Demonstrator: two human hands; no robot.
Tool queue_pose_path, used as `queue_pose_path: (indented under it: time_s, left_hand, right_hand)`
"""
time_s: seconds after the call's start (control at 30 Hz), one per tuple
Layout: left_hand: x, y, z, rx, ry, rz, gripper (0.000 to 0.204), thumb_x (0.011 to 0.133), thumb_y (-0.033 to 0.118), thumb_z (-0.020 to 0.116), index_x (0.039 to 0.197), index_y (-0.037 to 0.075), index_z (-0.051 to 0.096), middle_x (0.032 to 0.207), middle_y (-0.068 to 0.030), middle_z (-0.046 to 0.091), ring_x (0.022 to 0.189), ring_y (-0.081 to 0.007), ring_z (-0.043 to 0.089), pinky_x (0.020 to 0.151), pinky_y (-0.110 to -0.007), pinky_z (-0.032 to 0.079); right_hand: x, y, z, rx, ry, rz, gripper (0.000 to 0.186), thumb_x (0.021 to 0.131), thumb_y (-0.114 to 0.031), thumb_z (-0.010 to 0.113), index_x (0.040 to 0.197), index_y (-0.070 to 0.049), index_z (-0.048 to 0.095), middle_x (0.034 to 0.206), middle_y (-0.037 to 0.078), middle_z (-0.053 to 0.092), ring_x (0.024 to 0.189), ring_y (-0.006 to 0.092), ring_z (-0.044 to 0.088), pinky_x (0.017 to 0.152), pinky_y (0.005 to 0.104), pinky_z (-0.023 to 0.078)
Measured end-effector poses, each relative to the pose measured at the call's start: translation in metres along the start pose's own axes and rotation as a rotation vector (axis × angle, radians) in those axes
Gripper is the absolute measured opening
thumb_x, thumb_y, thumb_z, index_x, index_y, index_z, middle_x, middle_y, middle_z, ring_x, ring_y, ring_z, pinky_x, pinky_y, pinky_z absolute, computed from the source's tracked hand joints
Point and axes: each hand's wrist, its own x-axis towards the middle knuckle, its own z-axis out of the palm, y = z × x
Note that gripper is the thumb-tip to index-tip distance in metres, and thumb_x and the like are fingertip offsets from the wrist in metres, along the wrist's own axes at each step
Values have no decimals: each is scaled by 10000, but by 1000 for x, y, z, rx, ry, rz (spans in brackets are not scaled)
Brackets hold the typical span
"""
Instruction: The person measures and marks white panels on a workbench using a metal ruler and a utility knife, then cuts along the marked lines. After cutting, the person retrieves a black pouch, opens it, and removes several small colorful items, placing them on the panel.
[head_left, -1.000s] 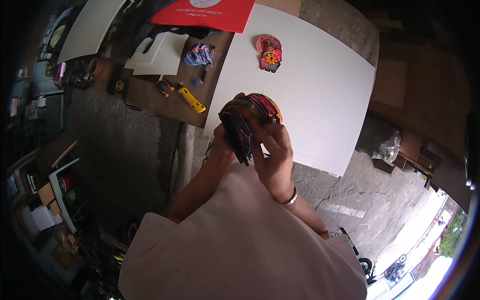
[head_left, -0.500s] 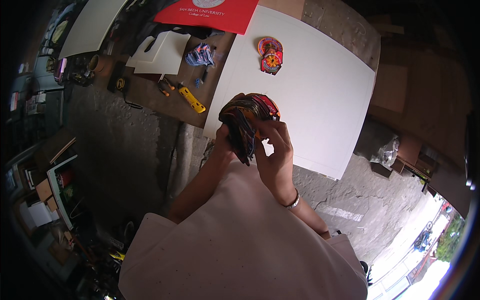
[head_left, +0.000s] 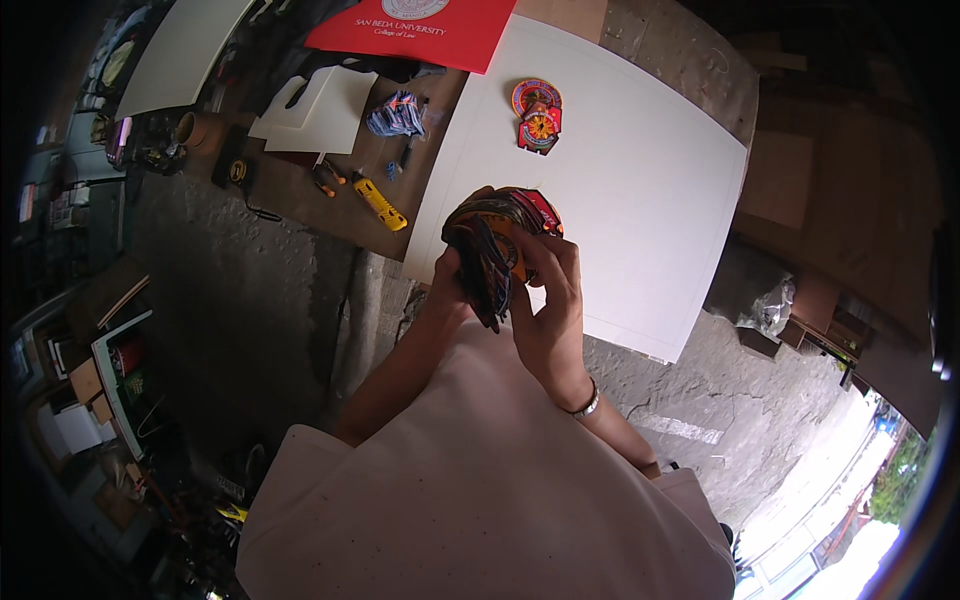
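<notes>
A thick, fanned stack of embroidered patches (head_left: pixel 490 225) is held up between my hands, over the near left edge of a white board (head_left: pixel 620 210). My left hand (head_left: pixel 450 281) is wrapped round the stack's lower left side, its fingers largely hidden behind it. On the other side my right hand (head_left: pixel 553 278) has its fingertips pressed in among the patches, where the fan gapes and an orange face shows. Farther off on the board lie a round orange-rimmed patch (head_left: pixel 530 88) and a red shield-shaped patch (head_left: pixel 540 128) overlapping it.
Left of the board, the brown table holds a yellow cutter (head_left: pixel 379 204), orange-handled pliers (head_left: pixel 328 179), a blue-grey bundle (head_left: pixel 397 114) and white sheets (head_left: pixel 325 108). A red printed folder (head_left: pixel 420 35) overlaps the board's far corner. Crumpled clear plastic (head_left: pixel 770 306) lies at right.
The gap in the stack has widened by my right fingers, so more of an orange patch face shows. My left hand keeps its hold. The view has shifted slightly.
</notes>
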Motion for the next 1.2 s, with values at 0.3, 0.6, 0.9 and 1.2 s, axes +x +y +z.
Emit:
queue_pose_path:
  time_s: [0.3, 0.6, 0.9, 1.2]
  left_hand:
    - [6, -2, -2, -11, -33, -15, 1025, 790, 523, 838, 1566, 124, 300, 1467, -136, 486, 1357, -294, 512, 1117, -472, 490]
    - [13, -4, -1, -20, -42, -14, 1014, 800, 533, 824, 1565, 108, 311, 1513, -143, 445, 1395, -302, 470, 1149, -487, 453]
    - [19, -4, -4, -9, -55, 13, 984, 827, 524, 803, 1567, 106, 309, 1533, -159, 423, 1395, -308, 472, 1143, -485, 459]
    - [24, -4, -2, -10, -34, -19, 992, 826, 540, 797, 1569, 107, 303, 1514, -155, 439, 1387, -314, 477, 1146, -494, 450]
  right_hand:
    - [6, 1, -5, 17, 6, -10, 596, 838, 131, 605, 1400, -63, 591, 1284, 147, 545, 1074, 237, 614, 853, 330, 527]
    - [13, 3, -6, 29, -21, -56, 532, 840, 133, 576, 1350, -18, 596, 1262, 167, 551, 1152, 293, 581, 884, 352, 523]
    - [15, -3, -6, -168, 18, -82, 586, 856, 103, 577, 1425, -28, 529, 1285, 191, 522, 1171, 337, 563, 916, 394, 523]
    - [21, 1, -4, -9, 22, 58, 512, 857, 112, 585, 1354, -11, 563, 1263, 185, 538, 1116, 312, 603, 895, 379, 528]
